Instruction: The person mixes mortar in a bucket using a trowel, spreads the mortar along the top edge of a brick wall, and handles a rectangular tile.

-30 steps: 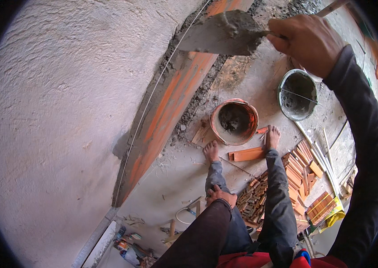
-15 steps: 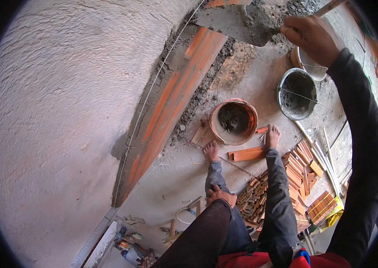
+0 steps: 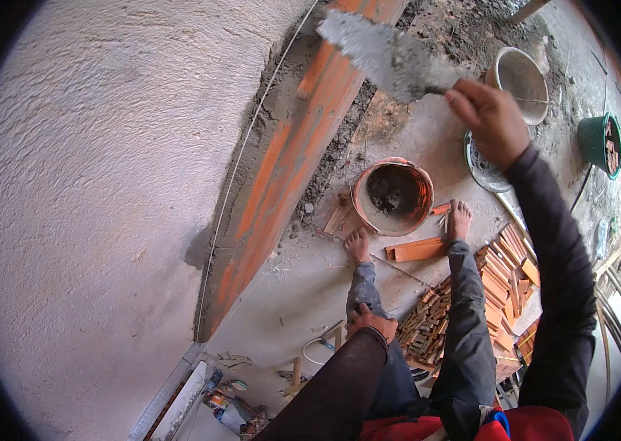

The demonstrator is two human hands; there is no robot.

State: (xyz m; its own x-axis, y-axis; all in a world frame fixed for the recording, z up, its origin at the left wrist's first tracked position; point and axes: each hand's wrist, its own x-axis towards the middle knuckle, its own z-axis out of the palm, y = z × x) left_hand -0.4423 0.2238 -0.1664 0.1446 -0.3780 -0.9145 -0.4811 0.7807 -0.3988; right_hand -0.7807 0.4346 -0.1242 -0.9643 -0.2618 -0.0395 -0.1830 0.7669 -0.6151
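trowel (image 3: 384, 55) in right hand (image 3: 490, 121)

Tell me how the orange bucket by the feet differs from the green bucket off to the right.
The orange bucket stands right in front of the bare feet and holds dark grey mortar; the green bucket sits farther off at the right rim and holds reddish brick bits. The orange bucket looks wider and its rim is smeared with mortar; the green bucket looks smaller and cleaner. Both stand upright and open on the concrete floor.
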